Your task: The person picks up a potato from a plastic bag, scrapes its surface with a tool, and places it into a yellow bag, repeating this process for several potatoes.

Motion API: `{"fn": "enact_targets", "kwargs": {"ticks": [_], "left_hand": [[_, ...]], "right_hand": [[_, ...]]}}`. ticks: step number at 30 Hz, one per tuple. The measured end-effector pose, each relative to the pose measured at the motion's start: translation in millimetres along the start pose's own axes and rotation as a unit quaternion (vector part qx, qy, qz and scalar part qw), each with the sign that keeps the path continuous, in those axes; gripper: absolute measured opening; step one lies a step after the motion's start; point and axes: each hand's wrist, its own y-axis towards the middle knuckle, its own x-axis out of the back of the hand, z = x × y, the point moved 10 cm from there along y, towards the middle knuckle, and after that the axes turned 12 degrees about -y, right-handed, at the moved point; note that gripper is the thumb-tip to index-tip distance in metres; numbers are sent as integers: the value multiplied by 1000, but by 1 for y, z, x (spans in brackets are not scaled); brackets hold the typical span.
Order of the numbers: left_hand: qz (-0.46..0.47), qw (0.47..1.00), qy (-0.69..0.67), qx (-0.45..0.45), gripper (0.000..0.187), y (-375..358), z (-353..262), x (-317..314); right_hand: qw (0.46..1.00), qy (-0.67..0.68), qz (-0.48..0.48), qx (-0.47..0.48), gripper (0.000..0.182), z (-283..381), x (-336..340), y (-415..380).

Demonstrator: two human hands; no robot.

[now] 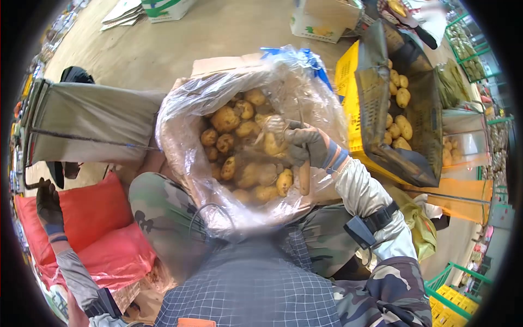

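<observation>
My right hand (308,145), in a grey glove, is closed over the right side of a box (188,98) lined with clear plastic. A wooden handle (304,179) sticks out below its fist; a thin dark rod shows above it. Right beside its fingers is a potato (274,145), partly blurred. More soil-marked potatoes (224,119) lie in the box, and one potato (284,182) sits left of the handle. Far to the left, my gloved left hand (49,206) is raised with fingers extended, close to the end of a metal frame (27,173) and over a red sack (103,204).
A yellow crate (354,98) with a dark liner holds potatoes (402,98) on the right. Grey fabric on a frame (103,120) stands at left. White cartons (321,22) are at the back, near another person's hand (402,16). A yellow-green bag (422,234) lies right.
</observation>
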Motion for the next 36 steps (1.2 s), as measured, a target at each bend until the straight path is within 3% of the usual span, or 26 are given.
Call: {"fn": "enact_targets", "kwargs": {"ticks": [2,3,5,8,11,13,14,15,17,18,19,22,23,24,26,27,29,30,31,32,33,34,35,36], "left_hand": [[-36,999,28,-29,48,-11,13,-19],[-45,998,30,-36,47,-15,17,-29],[-88,989,80,-86,47,-22,16,-30],[-178,960,129,-172,50,-70,28,-110],[-75,969,164,-169,38,-143,74,-313],[70,961,232,-135,32,-163,150,-367],[234,860,367,-267,33,-191,149,-459],[293,866,344,-212,36,-212,168,-510],[392,844,322,-174,62,-229,218,-564],[412,827,367,-106,75,-232,245,-579],[409,807,410,-117,79,-236,256,-595],[397,805,437,-65,81,-233,283,-609],[367,832,402,-105,78,-228,283,-606],[368,880,299,-20,75,-220,302,-599],[341,924,84,151,69,-205,330,-581],[246,897,-120,346,55,-212,331,-572],[335,906,-81,245,37,-189,343,-551],[299,898,-142,288,34,-186,333,-540],[259,886,-203,327,31,-183,323,-528],[240,856,-292,353,31,-182,308,-521],[218,820,-381,366,31,-180,289,-509],[190,866,-338,316,33,-172,264,-488],[155,907,-291,261,34,-166,231,-467],[116,941,-242,207,36,-164,193,-437]], "right_hand": [[999,17,-16,25,29,-19,40,-13],[997,-23,-78,18,24,-23,52,-19],[992,-20,-126,4,26,-30,58,-26],[987,-2,-157,-9,31,-34,60,-29],[988,51,-146,-29,29,-18,31,-25],[992,94,-76,-27,31,-19,26,-15],[993,74,-82,-32,34,-18,24,-14],[994,53,-87,-37,37,-17,23,-12],[981,-36,-185,-43,35,-9,18,-13],[971,-65,-226,-39,34,-7,16,-14],[967,-59,-248,-18,33,-9,16,-13],[953,-141,-266,26,32,9,-6,-33],[953,-138,-268,41,31,6,0,-36],[952,-134,-270,55,30,6,4,-39],[955,-120,-264,66,31,10,1,-41],[960,-109,-245,85,33,14,-2,-40],[970,-92,-212,71,37,4,10,-28],[912,-323,-248,49,34,-23,53,-15],[826,-528,-196,3,29,-47,62,-4],[633,-762,-136,-29,30,-71,69,6],[452,-888,-81,-20,35,-96,76,14],[450,-886,16,-105,35,-123,90,22],[477,-868,54,-128,36,-119,77,19],[485,-872,21,-68,37,-124,89,27]]}}
